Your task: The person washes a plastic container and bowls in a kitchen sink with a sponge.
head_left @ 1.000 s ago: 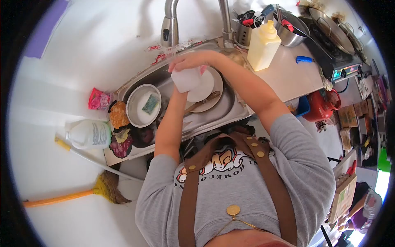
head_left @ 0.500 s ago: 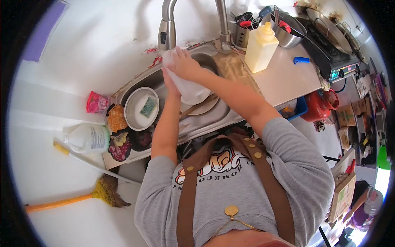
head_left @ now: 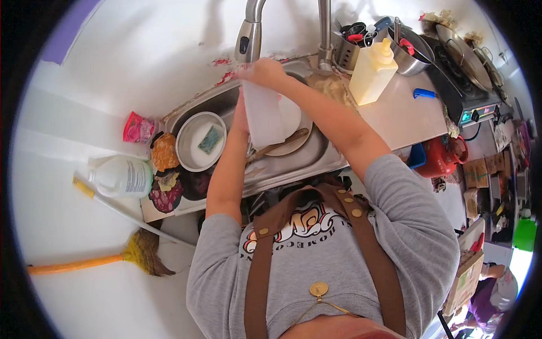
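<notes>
Beyond the sink point(head_left: 305, 156) is a white wall point(head_left: 158, 68). Under the far tap point(head_left: 248, 42), the left hand point(head_left: 241, 116) grips a cloudy tub point(head_left: 263, 117); I can't tell the right hand's point(head_left: 266, 73) grip. Hold the tub snugly.

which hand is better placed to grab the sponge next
Probably the left hand: it is nearer the bowl where the sponge lies, while the right hand is up by the faucet. The left seems to hold the white container, so the right might take that first.
</notes>
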`<state>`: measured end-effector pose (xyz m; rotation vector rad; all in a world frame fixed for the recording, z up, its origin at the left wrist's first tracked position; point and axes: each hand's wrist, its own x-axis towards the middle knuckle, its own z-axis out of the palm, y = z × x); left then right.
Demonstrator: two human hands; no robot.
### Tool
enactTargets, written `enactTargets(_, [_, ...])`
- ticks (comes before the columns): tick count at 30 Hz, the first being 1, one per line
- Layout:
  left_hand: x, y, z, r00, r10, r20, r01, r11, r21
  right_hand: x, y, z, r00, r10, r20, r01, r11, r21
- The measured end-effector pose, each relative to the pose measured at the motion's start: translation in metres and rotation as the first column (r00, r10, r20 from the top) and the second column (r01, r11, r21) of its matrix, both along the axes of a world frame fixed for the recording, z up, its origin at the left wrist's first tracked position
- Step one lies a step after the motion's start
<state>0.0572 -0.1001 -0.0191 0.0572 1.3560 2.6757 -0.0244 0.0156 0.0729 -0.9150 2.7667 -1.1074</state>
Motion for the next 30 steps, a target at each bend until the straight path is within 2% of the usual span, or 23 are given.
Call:
enactTargets(1, [-0.003,0.0,-0.001,0.999,0.051,0.017,-0.05,0.996,-0.072,0.001,0.003,0.0,0.998,-0.042,-0.042,0.044,0.998,0.044])
enactTargets(2, [-0.006,-0.001,-0.002,0.988,0.111,0.109,-0.095,0.985,-0.147,0.003,0.006,0.0,0.993,-0.081,-0.084,0.088,0.992,0.087])
enactTargets(4, [-0.002,0.01,0.024,0.929,0.247,0.275,-0.161,0.94,-0.301,0.001,0.004,-0.01,0.969,-0.118,-0.215,0.126,0.992,0.023])
enactTargets(7, [-0.004,0.015,0.011,0.961,0.275,-0.036,-0.277,0.94,-0.198,-0.001,0.001,-0.011,0.938,-0.157,-0.31,0.148,0.988,-0.052])
enactTargets(8, [-0.005,0.015,0.006,0.927,0.348,-0.141,-0.376,0.855,-0.357,0.0,0.001,-0.009,0.93,-0.171,-0.324,0.155,0.985,-0.075])
enactTargets(10, [-0.002,0.017,0.001,0.83,0.417,-0.371,-0.557,0.578,-0.596,-0.002,0.0,-0.011,0.942,-0.145,-0.302,0.137,0.989,-0.047])
enactTargets(11, [-0.001,0.012,0.002,0.882,0.363,-0.3,-0.47,0.635,-0.613,-0.003,0.0,-0.011,0.948,-0.129,-0.292,0.126,0.992,-0.031])
enactTargets(13, [0.008,-0.006,0.016,0.957,0.243,-0.158,-0.288,0.73,-0.62,-0.01,0.0,-0.012,0.995,-0.011,-0.103,0.003,0.997,-0.078])
enactTargets(14, [0.015,-0.016,0.014,0.975,0.22,-0.043,-0.214,0.859,-0.465,-0.012,0.0,-0.013,0.999,0.052,-0.009,-0.053,0.992,-0.111])
enactTargets(15, [0.024,-0.027,0.009,0.983,0.17,0.067,-0.145,0.948,-0.284,-0.01,0.005,-0.01,0.972,0.209,0.109,-0.186,0.964,-0.188])
enactTargets(16, [0.029,-0.032,0.007,0.982,0.099,0.163,-0.086,0.993,-0.087,-0.009,0.011,-0.006,0.907,0.366,0.21,-0.302,0.911,-0.281])
enactTargets(17, [0.03,-0.035,0.006,0.983,0.064,0.173,-0.055,0.997,-0.058,-0.007,0.014,-0.001,0.806,0.517,0.289,-0.397,0.834,-0.384])
enactTargets(19, [0.032,-0.037,0.009,0.981,-0.003,0.193,0.003,1.0,0.003,-0.016,0.008,-0.014,0.837,0.478,0.267,-0.371,0.854,-0.366])
enactTargets(20, [0.03,-0.036,0.01,0.994,0.029,0.105,-0.018,0.995,-0.101,-0.021,0.005,-0.024,0.851,0.457,0.257,-0.357,0.864,-0.356])
enactTargets(21, [0.024,-0.03,0.015,0.999,0.052,0.014,-0.048,0.978,-0.202,-0.021,0.002,-0.029,0.94,0.298,0.166,-0.259,0.94,-0.221])
enactTargets(22, [0.017,-0.026,0.017,0.995,0.066,-0.08,-0.087,0.951,-0.297,-0.02,-0.001,-0.031,0.989,0.14,0.048,-0.135,0.986,-0.095])
enactTargets(23, [0.01,-0.02,0.016,0.949,0.113,-0.294,-0.261,0.805,-0.533,-0.018,-0.005,-0.033,0.996,-0.009,-0.087,0.01,1.0,0.015])
enactTargets(24, [0.001,-0.014,0.014,0.863,0.089,-0.498,-0.451,0.58,-0.678,-0.013,-0.01,-0.03,0.994,-0.04,-0.102,0.047,0.997,0.064])
enactTargets(26, [0.002,-0.011,0.016,0.807,0.076,-0.586,-0.58,0.286,-0.763,0.0,-0.015,-0.016,0.985,-0.1,-0.139,0.123,0.979,0.163])
enactTargets(27, [0.007,-0.009,0.027,0.852,0.153,-0.501,-0.524,0.271,-0.808,0.002,-0.013,-0.009,0.991,-0.094,-0.098,0.108,0.983,0.148])
enactTargets(28, [0.011,-0.008,0.035,0.883,0.227,-0.41,-0.461,0.263,-0.847,0.003,-0.01,-0.003,0.994,-0.089,-0.057,0.096,0.987,0.132])
enactTargets(29, [0.014,-0.01,0.039,0.921,0.201,-0.334,-0.39,0.467,-0.794,0.003,-0.005,0.002,0.996,-0.087,-0.017,0.088,0.989,0.115])
enactTargets(30, [0.016,-0.015,0.043,0.953,0.156,-0.26,-0.298,0.649,-0.7,0.0,0.002,0.005,0.989,0.106,0.108,-0.106,0.994,-0.004])
